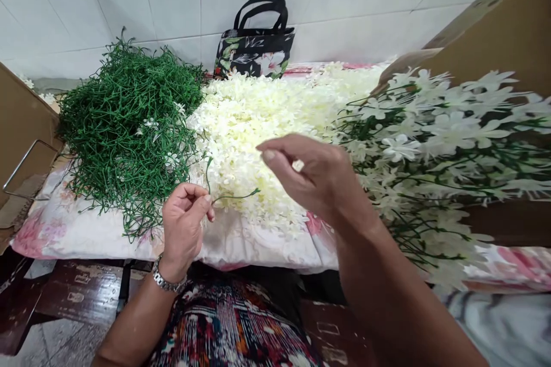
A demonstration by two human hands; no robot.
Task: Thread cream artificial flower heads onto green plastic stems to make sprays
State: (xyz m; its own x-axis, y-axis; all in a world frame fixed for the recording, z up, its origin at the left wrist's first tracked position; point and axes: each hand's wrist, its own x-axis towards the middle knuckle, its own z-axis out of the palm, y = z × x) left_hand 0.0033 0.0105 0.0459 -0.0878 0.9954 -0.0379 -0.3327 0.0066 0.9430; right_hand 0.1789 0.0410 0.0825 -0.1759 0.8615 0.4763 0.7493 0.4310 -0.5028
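Note:
My left hand [187, 215], with a metal watch on its wrist, pinches a green plastic flower stem [236, 197]. Thin branches of the stem stick up and out to the right of the fingers. My right hand [303, 169] hovers above a heap of loose white artificial blossoms [258, 114], thumb and forefinger pressed together. Whatever may be between those fingertips is too small to make out. To the left of the blossoms rises a tangled pile of green plastic stems [133, 103], with a few white flowers caught in it.
Finished-looking sprays of white flowers [447, 132] lie at the right, by a cardboard box [508, 40]. Another cardboard box [26, 120] stands at the left edge. A black floral handbag [253, 51] leans against the tiled wall. Floral cloth [103, 235] covers the work surface.

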